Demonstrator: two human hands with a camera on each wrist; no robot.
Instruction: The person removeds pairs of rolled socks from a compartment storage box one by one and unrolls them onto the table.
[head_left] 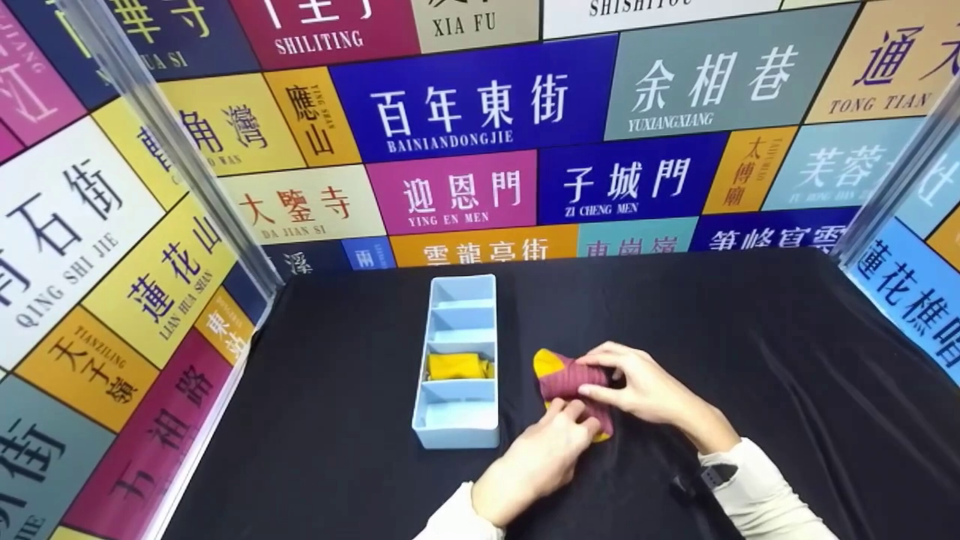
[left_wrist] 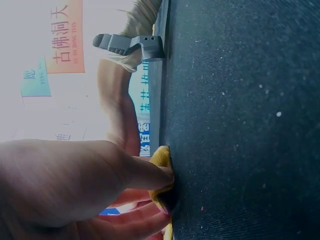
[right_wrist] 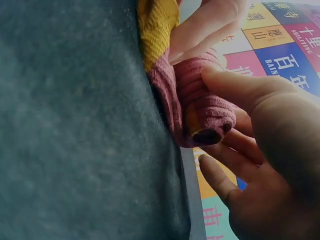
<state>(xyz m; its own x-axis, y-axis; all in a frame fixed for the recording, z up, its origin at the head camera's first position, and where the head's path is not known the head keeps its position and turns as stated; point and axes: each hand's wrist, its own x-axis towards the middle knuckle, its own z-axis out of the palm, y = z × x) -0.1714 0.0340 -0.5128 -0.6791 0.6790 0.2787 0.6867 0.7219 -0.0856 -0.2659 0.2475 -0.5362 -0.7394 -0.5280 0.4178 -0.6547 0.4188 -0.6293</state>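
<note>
Maroon ribbed sock [head_left: 561,384] w/ yellow patches, part rolled up, lies on the black cloth [head_left: 337,390] just R of the blue box [head_left: 457,439], level w/ the box's near half. It's btwn the two hands: L hand [head_left: 536,457] is at its near side, off the box's near R corner; R hand [head_left: 645,386] is at its far side from the box. Both touch it.

L hand: fingers curled, thumb & fingertips pinching a flat yellow part, per L wrist cam. R hand: thumb over the roll, fingers round behind, so it pinches the rolled part; one finger held out, off the sock. Dark open end of the roll shows in R wrist cam. One yellow patch of the sock is on the edge facing the box.

Box has 4 compartments in a row; a folded yellow cloth [head_left: 454,366] sits in the 2nd from the near end. Wall of coloured signs [head_left: 472,105] stands behind the box. Cream sleeves: L sleeve [head_left: 459,517] nearer than the box's near end, R sleeve [head_left: 772,487] well R of the box, w/ a dark wristband [head_left: 718,474] at its cuff
</note>
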